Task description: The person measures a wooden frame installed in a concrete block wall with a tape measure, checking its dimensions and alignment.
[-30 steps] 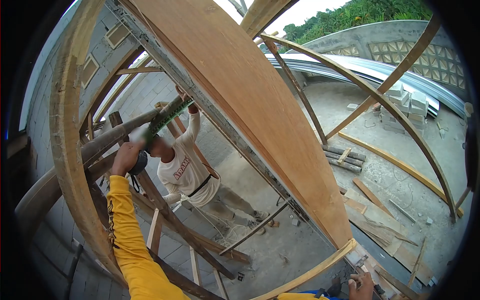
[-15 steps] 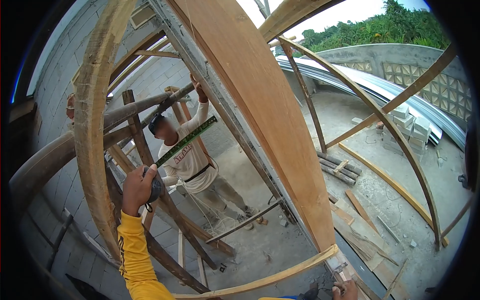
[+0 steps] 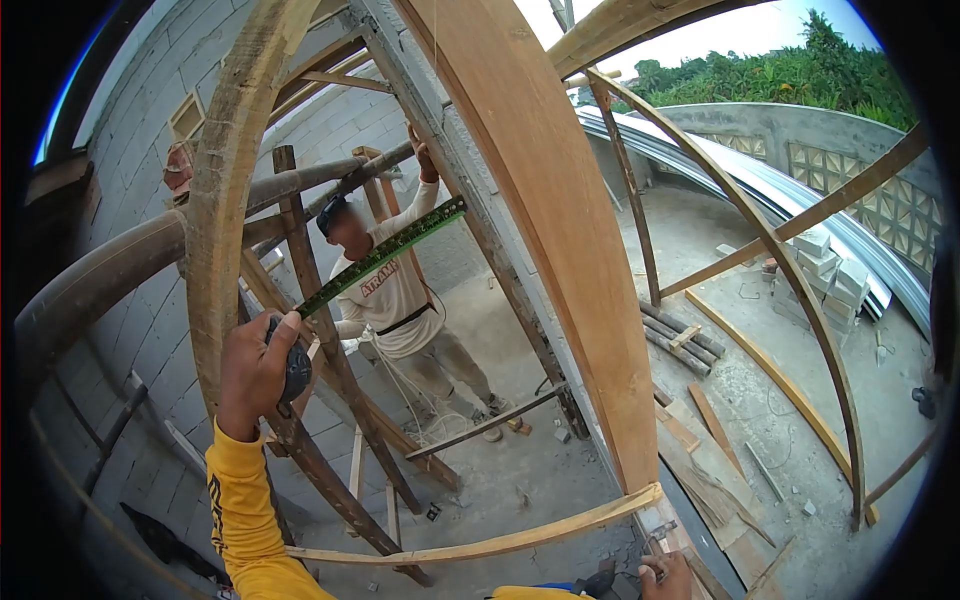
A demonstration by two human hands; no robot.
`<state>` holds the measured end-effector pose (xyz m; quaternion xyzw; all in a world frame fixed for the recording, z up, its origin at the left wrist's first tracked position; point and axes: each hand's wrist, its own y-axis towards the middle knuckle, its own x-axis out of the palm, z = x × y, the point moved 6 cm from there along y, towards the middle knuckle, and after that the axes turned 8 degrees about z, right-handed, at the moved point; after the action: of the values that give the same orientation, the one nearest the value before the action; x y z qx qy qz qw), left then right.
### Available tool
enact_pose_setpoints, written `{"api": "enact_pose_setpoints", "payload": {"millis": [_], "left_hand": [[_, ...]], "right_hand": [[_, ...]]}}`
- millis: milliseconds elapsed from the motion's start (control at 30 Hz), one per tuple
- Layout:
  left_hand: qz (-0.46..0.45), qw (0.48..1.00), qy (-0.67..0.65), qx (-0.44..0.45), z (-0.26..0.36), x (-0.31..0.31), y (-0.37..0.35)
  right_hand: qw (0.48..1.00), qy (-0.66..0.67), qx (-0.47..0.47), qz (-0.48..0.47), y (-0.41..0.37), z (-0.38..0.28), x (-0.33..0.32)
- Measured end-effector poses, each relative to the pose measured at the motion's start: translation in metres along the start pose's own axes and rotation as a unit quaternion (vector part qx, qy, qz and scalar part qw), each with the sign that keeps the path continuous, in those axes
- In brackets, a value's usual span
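Green tape blade [image 3: 385, 255] is what catches the eye: it slants up from the tape measure [image 3: 296, 372] toward the wide plank [image 3: 560, 230], its long axis running low-left to high-right, and its far tip lies at or just short of the plank's left edge; I cannot tell whether it touches. The left hand [image 3: 252, 368] is clamped around the tape measure's dark case, thumb over the top, well to the left of the plank and about level with its middle. That hand is plainly the one on the tape. The right hand [image 3: 668, 578] sits well apart from it, just below the plank's lower end where a thin batten [image 3: 480, 545] meets it. Only its knuckles show at the frame's edge, so whether it grips anything I cannot tell. A co-worker [image 3: 395, 300] stands left of the plank, lower down and beyond the blade, one hand raised to a round pole [image 3: 150, 250] near the blade's far tip. An upright timber [image 3: 215, 230] rises just left of the left hand.
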<state>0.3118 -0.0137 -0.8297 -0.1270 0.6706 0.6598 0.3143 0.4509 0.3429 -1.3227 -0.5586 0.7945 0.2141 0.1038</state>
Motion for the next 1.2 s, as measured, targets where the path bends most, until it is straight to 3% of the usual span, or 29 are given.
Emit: {"api": "enact_pose_setpoints", "payload": {"millis": [267,400,600,1200], "left_hand": [[0.017,0.999,0.01,0.031,0.017,-0.003,0.022],[-0.009,1.0,-0.022,0.009,0.023,0.0,0.029],[-0.004,0.997,0.053,0.048,0.026,-0.001,0.038],[-0.028,0.998,0.052,0.032,0.019,0.012,0.05]], "right_hand": [[1.0,0.012,0.013,-0.008,0.001,-0.004,0.008],[0.994,0.09,0.047,0.027,0.002,-0.008,0.011],[0.997,0.061,0.027,0.025,-0.001,-0.002,0.011],[0.997,0.065,0.034,0.03,-0.002,0.011,0.002]]}}
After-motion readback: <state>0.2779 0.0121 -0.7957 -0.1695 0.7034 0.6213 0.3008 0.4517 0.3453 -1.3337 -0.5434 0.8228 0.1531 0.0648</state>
